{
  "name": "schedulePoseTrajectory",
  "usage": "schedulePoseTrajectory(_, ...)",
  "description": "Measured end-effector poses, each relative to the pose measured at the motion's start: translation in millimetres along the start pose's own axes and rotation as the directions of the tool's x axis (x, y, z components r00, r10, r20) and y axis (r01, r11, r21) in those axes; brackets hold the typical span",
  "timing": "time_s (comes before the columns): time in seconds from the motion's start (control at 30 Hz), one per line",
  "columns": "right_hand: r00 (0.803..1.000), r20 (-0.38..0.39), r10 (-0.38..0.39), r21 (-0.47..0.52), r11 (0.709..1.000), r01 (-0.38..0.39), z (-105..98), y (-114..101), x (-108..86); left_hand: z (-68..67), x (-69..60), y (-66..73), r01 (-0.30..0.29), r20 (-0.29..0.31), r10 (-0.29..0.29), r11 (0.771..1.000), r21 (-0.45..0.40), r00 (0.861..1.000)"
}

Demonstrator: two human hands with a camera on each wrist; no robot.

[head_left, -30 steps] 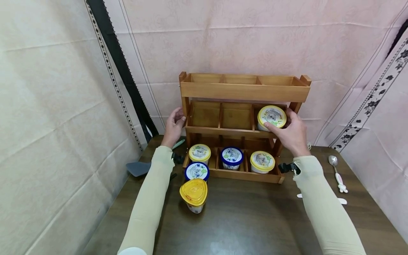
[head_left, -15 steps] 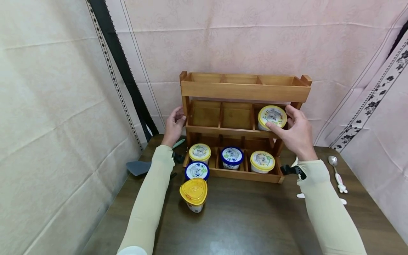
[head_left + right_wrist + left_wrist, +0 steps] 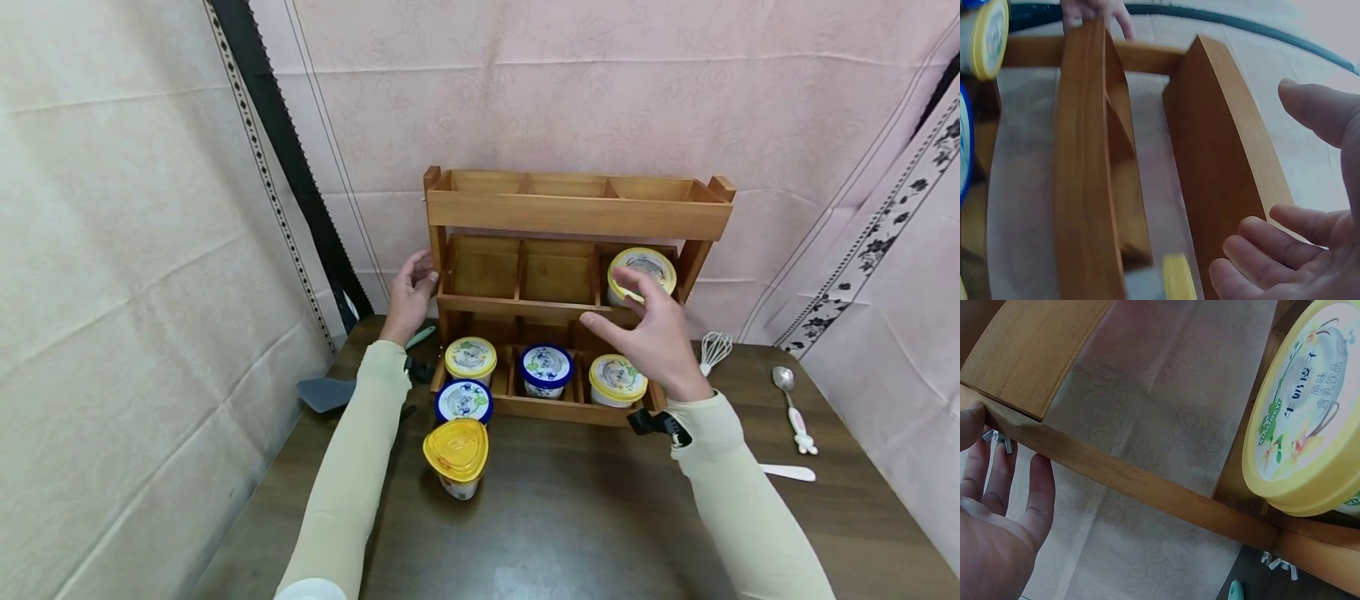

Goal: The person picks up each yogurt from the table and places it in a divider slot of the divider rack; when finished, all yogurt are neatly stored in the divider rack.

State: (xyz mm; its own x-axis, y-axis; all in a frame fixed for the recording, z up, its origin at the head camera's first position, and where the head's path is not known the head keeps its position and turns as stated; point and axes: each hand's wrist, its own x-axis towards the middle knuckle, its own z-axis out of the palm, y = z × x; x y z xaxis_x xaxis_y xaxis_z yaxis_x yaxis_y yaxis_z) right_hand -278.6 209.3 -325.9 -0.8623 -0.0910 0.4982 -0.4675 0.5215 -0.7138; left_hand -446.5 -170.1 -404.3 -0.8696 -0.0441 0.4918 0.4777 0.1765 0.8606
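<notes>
A three-tier wooden rack (image 3: 577,215) stands at the back of the table. My left hand (image 3: 409,298) holds its left upright; in the left wrist view the thumb of that hand (image 3: 997,531) lies on the wood with fingers at the other edge. My right hand (image 3: 652,333) holds nothing, its thumb and fingers spread in front of the rack's right side. Behind its fingertips, a yellow-lidded cup (image 3: 647,265) sits in the middle tier's right compartment. The bottom tier bears a yellow-lidded cup (image 3: 470,357), a blue-lidded cup (image 3: 546,367) and another yellow-lidded cup (image 3: 617,377).
In front of the rack's lower left are a blue-lidded cup (image 3: 463,402) and a cup with a rounded yellow lid (image 3: 456,450). A whisk (image 3: 715,348), spoon (image 3: 795,408) and white handle (image 3: 787,472) lie right; a grey-blue utensil (image 3: 326,396) lies left.
My right hand has let go of the cup in the middle tier and moved left and towards the front. The whisk has come into view beside the rack. My left hand has stayed put.
</notes>
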Motion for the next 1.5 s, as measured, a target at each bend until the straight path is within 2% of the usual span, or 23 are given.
schedulePoseTrajectory(0.2, 0.995, 0.103, -0.018, 0.018, 1.0, 0.016, 23, 0, -4.7, 0.3, 1.7, 0.5, 0.021, 0.008, -0.021, 1.0, 0.0, 1.0)
schedulePoseTrajectory(0.4, 0.98, 0.201, -0.009, 0.091, 0.996, -0.009, 45, 3, -11.3, 1.5, 2.5, 0.6, 0.056, 0.013, -0.057, 0.998, 0.01, 0.998)
schedulePoseTrajectory(0.63, 0.956, 0.291, -0.042, 0.199, 0.98, -0.018, 68, 4, -16.1, -0.5, 0.8, 1.6, 0.038, 0.014, -0.038, 0.999, -0.007, 0.999)
schedulePoseTrajectory(0.9, 0.923, 0.38, -0.064, 0.228, 0.973, -0.026, 98, 9, -28.7, -0.3, 2.5, -0.9, 0.024, 0.007, -0.024, 1.0, -0.017, 1.0)
schedulePoseTrajectory(1.2, 0.869, 0.485, -0.095, 0.252, 0.967, -0.035, 130, 11, -47.0, 0.0, 3.6, -1.7, 0.023, 0.011, -0.023, 1.0, -0.011, 1.0)
schedulePoseTrajectory(1.33, 0.833, 0.536, -0.136, 0.266, 0.964, -0.014, 142, 13, -56.0, -0.3, 3.4, -1.9, 0.017, 0.01, -0.017, 1.0, -0.004, 1.0)
schedulePoseTrajectory(1.5, 0.789, 0.596, -0.147, 0.253, 0.967, -0.01, 155, 17, -68.6, -1.6, 2.3, -2.5, 0.004, 0.008, -0.004, 1.0, -0.007, 1.0)
